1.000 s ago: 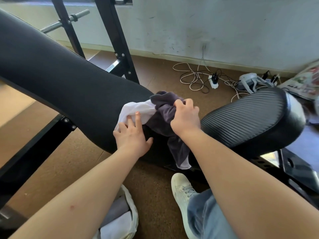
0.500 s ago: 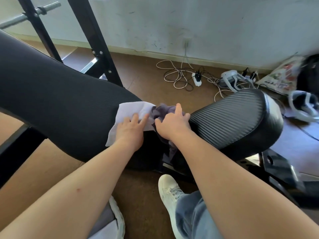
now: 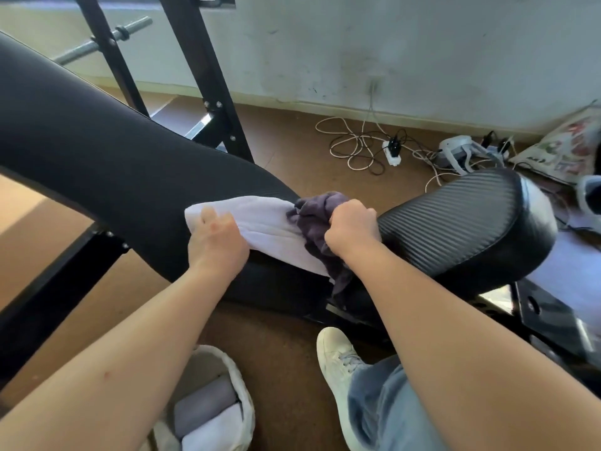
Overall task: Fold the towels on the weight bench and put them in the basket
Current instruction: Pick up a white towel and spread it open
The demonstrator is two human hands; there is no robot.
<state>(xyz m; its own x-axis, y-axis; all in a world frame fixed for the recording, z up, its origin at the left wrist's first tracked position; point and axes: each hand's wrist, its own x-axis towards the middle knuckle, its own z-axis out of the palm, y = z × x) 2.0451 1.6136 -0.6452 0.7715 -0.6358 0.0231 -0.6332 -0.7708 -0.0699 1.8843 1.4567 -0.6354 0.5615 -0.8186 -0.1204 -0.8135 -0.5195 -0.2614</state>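
Note:
A white towel (image 3: 260, 219) lies across the black weight bench (image 3: 107, 164) where the backrest meets the seat (image 3: 468, 219). My left hand (image 3: 216, 239) rests on its near left part, fingers fairly flat. A crumpled dark purple towel (image 3: 313, 219) lies over the white one's right end and hangs into the gap between the pads. My right hand (image 3: 353, 227) grips this purple towel in a fist. A white woven basket (image 3: 240, 385) stands on the floor below my left arm, with a folded grey towel (image 3: 205, 402) and a folded white towel (image 3: 214, 431) inside.
The black bench frame uprights (image 3: 201, 76) and a barbell bar (image 3: 104, 40) stand behind the backrest. Cables and a power strip (image 3: 392, 151) lie on the brown floor by the wall. A printed bag (image 3: 566, 148) is at the far right. My white shoe (image 3: 338, 362) is under the seat.
The white towel has been spread out further to the left along the backrest. My left hand slid left on it, and my right hand closed into a fist on the purple towel.

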